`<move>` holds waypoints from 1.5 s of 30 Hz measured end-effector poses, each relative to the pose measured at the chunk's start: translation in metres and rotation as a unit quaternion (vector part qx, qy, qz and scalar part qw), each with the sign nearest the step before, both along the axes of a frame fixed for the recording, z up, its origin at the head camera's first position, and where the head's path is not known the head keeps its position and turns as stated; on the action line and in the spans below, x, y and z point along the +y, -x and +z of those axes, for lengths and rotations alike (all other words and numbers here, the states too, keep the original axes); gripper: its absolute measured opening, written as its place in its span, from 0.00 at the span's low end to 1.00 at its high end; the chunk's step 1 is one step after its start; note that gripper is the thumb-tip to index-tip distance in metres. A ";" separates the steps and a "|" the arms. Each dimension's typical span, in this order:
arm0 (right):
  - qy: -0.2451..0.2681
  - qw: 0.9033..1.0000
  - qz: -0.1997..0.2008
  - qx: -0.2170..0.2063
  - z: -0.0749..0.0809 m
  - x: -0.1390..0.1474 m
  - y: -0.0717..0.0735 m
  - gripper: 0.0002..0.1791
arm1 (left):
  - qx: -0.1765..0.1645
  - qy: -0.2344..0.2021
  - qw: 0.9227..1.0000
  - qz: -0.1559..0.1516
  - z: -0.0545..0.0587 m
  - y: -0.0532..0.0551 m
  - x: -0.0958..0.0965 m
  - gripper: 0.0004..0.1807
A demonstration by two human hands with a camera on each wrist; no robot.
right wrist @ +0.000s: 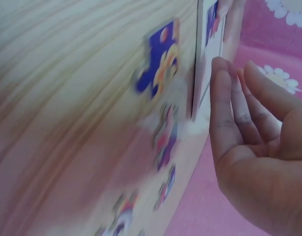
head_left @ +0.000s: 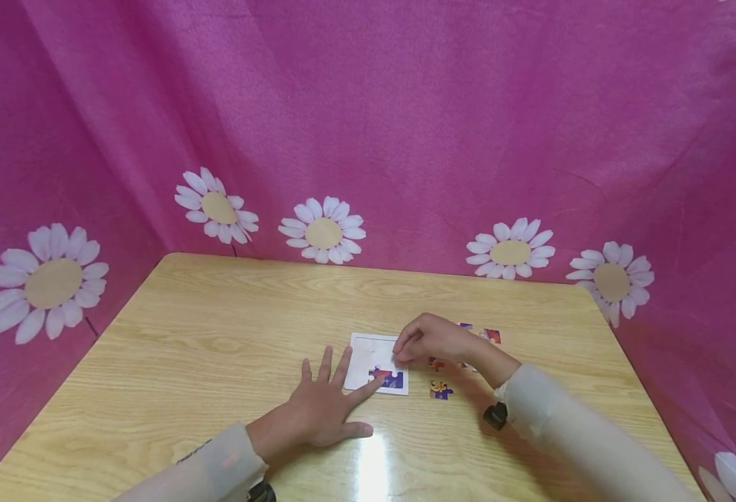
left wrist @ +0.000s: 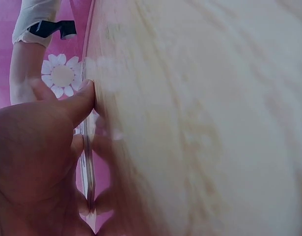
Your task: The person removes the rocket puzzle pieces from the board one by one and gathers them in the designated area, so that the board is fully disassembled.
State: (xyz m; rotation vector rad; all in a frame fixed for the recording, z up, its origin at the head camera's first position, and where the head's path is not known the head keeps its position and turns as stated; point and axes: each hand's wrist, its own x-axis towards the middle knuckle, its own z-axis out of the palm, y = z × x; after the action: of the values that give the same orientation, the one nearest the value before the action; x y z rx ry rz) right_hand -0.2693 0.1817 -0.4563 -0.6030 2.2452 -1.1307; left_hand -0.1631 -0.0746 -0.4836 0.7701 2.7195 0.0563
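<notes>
A white puzzle board [head_left: 366, 352] lies flat on the table. Joined purple and red jigsaw pieces [head_left: 394, 381] fill its lower right corner. My left hand [head_left: 323, 413] is spread flat, its index fingertip touching those pieces and other fingertips by the board's left edge. Over the board's right side hovers my right hand [head_left: 438, 340], fingers loosely bent. In the right wrist view a gap shows between its thumb and fingers [right wrist: 222, 105], with no piece visible there. Beside the board lies a purple and yellow jigsaw piece [right wrist: 158, 59]. The left wrist view shows mostly palm and thumb [left wrist: 82, 101].
Several loose jigsaw pieces [head_left: 492, 336] lie right of the board, some partly hidden beneath the right hand and forearm. The wooden table [head_left: 236, 314] meets a pink flowered cloth [head_left: 405, 139] at its back and sides.
</notes>
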 end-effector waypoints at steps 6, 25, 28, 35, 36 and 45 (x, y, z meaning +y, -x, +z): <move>-0.015 0.999 -0.004 0.036 -0.008 -0.022 0.006 0.04 | -0.002 -0.005 1.000 -0.001 0.000 0.000 -0.001 0.43; 0.033 0.998 -0.025 -0.041 -0.018 -0.030 0.013 0.07 | -0.001 -0.041 0.999 -0.004 -0.001 0.001 -0.001 0.45; 0.036 0.998 -0.027 -0.045 -0.017 -0.031 0.013 0.07 | -0.005 -0.043 0.999 -0.002 0.000 0.001 0.001 0.46; 0.042 0.997 -0.027 -0.054 -0.017 -0.030 0.012 0.08 | -0.021 -0.038 0.999 0.004 0.006 0.001 0.004 0.46; 0.042 0.997 -0.027 -0.054 -0.017 -0.030 0.012 0.08 | -0.022 -0.036 0.999 0.003 0.006 0.001 0.004 0.46; 0.042 0.997 -0.026 -0.052 -0.015 -0.031 0.011 0.07 | -0.012 -0.020 1.000 -0.006 0.003 0.000 0.005 0.41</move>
State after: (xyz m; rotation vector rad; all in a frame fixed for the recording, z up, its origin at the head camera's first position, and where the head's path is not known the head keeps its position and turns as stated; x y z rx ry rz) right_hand -0.2805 0.1510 -0.4716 -0.5100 2.1455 -1.2588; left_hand -0.1627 -0.0692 -0.4808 0.7925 2.6980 0.1161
